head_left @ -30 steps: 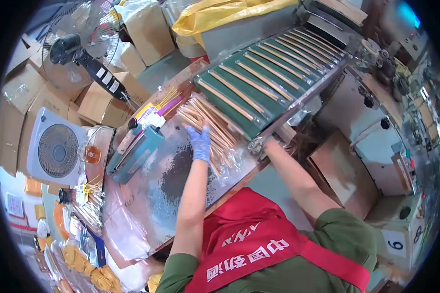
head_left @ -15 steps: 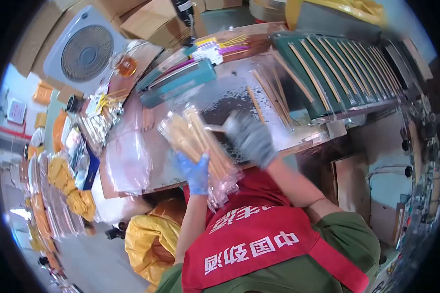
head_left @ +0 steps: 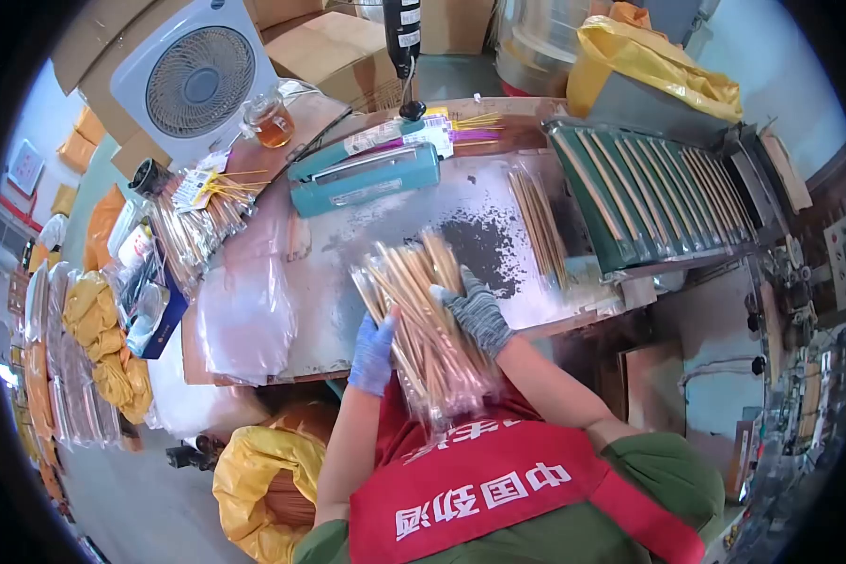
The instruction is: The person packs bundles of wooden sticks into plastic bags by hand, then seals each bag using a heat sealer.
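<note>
A thick bundle of thin wooden sticks (head_left: 432, 329), like chopsticks in clear plastic sleeves, is held upright-tilted in front of the red apron (head_left: 498, 479). My left hand (head_left: 374, 350), in a blue glove, is closed around the bundle's left side. In a grey knit glove, my right hand (head_left: 479, 315) presses its right side, thumb across the front. The sticks are slightly blurred, and their tops fan out unevenly. Beyond my right hand, a small group of similar sticks (head_left: 538, 226) lies on the worn metal tabletop (head_left: 348, 244).
Wrapped sticks lie in a row on a green belt (head_left: 597, 221) at the right. A teal sealer-like device (head_left: 367, 183) sits at the back. Clear plastic bags (head_left: 244, 320) lie at the left, near a box fan (head_left: 197, 80) and a glass jug (head_left: 271, 122).
My right hand has come from over the tabletop to the bundle and now grips it together with my left. The bundle looks fuller, and fewer loose sticks lie on the table. The view has shifted.
</note>
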Demonstrator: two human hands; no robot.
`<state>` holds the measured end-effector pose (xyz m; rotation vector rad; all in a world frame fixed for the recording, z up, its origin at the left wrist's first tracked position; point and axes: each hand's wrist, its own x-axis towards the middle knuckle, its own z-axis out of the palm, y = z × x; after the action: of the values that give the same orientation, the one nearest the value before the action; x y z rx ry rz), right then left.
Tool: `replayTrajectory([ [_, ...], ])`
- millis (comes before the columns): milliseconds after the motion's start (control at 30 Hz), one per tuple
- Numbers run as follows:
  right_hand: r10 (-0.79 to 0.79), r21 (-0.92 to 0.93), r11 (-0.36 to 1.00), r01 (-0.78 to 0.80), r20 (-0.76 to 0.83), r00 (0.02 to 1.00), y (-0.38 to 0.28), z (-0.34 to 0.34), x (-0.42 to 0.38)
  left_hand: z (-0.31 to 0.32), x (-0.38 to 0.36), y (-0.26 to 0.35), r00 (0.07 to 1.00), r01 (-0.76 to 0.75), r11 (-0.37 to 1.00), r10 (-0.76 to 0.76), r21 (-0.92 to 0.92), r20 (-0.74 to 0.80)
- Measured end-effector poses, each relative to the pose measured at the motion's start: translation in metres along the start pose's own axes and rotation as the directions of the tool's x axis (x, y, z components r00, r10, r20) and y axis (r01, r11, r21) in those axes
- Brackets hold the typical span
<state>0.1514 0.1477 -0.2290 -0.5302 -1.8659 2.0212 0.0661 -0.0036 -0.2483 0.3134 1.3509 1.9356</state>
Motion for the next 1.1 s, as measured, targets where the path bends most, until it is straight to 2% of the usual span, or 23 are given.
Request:
replayTrajectory([
  [33,0.001,0.214,0.977,0.003,-0.020,1.000,-0.001,0.001,-0.008,-0.002,-0.007,-0.006,1.000,0.028,0.999,-0.028,-0.027,0.005],
  [100,0.124,0.173,0.977,-0.126,0.020,0.992,0.006,-0.005,0.007,-0.003,0.005,-0.009,0.984,0.150,0.981,-0.137,-0.119,0.109],
  [167,0.207,0.401,0.875,-0.271,0.196,0.959,-0.011,-0.007,0.025,0.012,0.019,0.003,0.944,0.262,0.933,-0.194,-0.249,0.266],
  [200,0.098,0.347,0.924,-0.164,0.201,0.975,-0.020,-0.009,0.034,0.024,0.022,0.018,0.943,0.251,0.937,-0.180,-0.244,0.278],
  [233,0.077,0.344,0.928,-0.142,0.198,0.977,-0.029,-0.009,0.043,0.036,0.024,0.035,0.968,0.053,0.993,-0.024,-0.108,0.250],
  [267,-0.137,0.255,0.962,0.092,0.164,0.977,-0.040,-0.008,0.048,0.049,0.021,0.055,0.962,-0.144,0.989,0.132,0.031,0.238],
  [300,-0.227,0.212,0.958,0.192,0.156,0.961,-0.055,-0.007,0.042,0.058,0.015,0.068,0.933,-0.314,0.934,0.270,0.170,0.236],
  [333,-0.315,0.167,0.942,0.290,0.147,0.938,-0.069,-0.006,0.035,0.062,0.015,0.080,0.906,-0.373,0.912,0.319,0.171,0.279],
  [367,-0.405,-0.051,0.910,0.410,0.095,0.910,-0.102,-0.006,0.023,0.057,0.011,0.085,0.911,-0.363,0.916,0.309,0.173,0.274],
  [400,-0.504,-0.274,0.820,0.502,0.068,0.861,-0.120,-0.009,0.017,0.051,0.010,0.091,0.894,-0.430,0.828,0.332,0.361,0.302],
  [433,-0.509,-0.274,0.818,0.506,0.068,0.858,-0.120,-0.009,0.013,0.046,0.010,0.098,0.872,-0.487,0.696,0.354,0.528,0.338],
  [500,-0.686,-0.266,0.671,0.693,0.134,0.715,-0.113,-0.011,0.009,0.041,0.010,0.095,0.928,-0.343,0.837,0.234,0.426,0.289],
  [567,-0.715,-0.379,0.561,0.736,0.227,0.662,-0.102,-0.023,0.015,0.042,0.009,0.095,0.822,-0.549,0.775,0.432,0.313,0.372],
  [600,-0.676,-0.246,0.644,0.724,0.261,0.689,-0.100,-0.023,0.013,0.041,0.011,0.095,0.780,-0.610,0.734,0.492,0.298,0.386],
  [633,-0.534,0.039,0.827,0.561,0.369,0.761,-0.076,-0.019,0.022,0.039,0.013,0.094,0.735,-0.668,0.688,0.550,0.283,0.398],
  [667,-0.366,0.328,0.917,0.227,0.466,0.805,-0.053,-0.014,0.032,0.044,0.014,0.093,0.781,-0.609,0.729,0.483,0.312,0.395],
  [700,-0.191,0.478,0.871,-0.114,0.543,0.818,-0.064,0.001,0.033,0.048,0.011,0.086,0.832,-0.531,0.775,0.401,0.342,0.384],
  [733,-0.390,0.236,0.916,0.324,0.340,0.856,-0.079,-0.006,0.012,0.051,0.009,0.088,0.851,-0.496,0.792,0.363,0.355,0.379],
  [767,-0.630,-0.120,0.743,0.658,0.207,0.749,-0.109,-0.008,0.001,0.054,0.008,0.089,0.869,-0.461,0.808,0.325,0.368,0.374],
  [833,-0.599,-0.074,0.770,0.634,0.261,0.757,-0.102,-0.012,0.000,0.064,-0.003,0.106,0.762,-0.590,0.784,0.462,0.192,0.454],
  [900,-0.535,0.204,0.843,0.498,0.214,0.817,-0.095,-0.011,0.003,0.067,-0.001,0.102,0.775,-0.550,0.833,0.482,0.061,0.409],
  [933,-0.558,0.017,0.820,0.572,0.243,0.793,-0.086,-0.017,0.011,0.063,0.009,0.093,0.764,-0.561,0.820,0.462,0.111,0.450],
  [1100,-0.513,-0.137,0.820,0.556,0.256,0.819,-0.111,0.012,-0.018,0.046,0.005,0.101,0.724,-0.652,0.711,0.479,0.264,0.496],
])
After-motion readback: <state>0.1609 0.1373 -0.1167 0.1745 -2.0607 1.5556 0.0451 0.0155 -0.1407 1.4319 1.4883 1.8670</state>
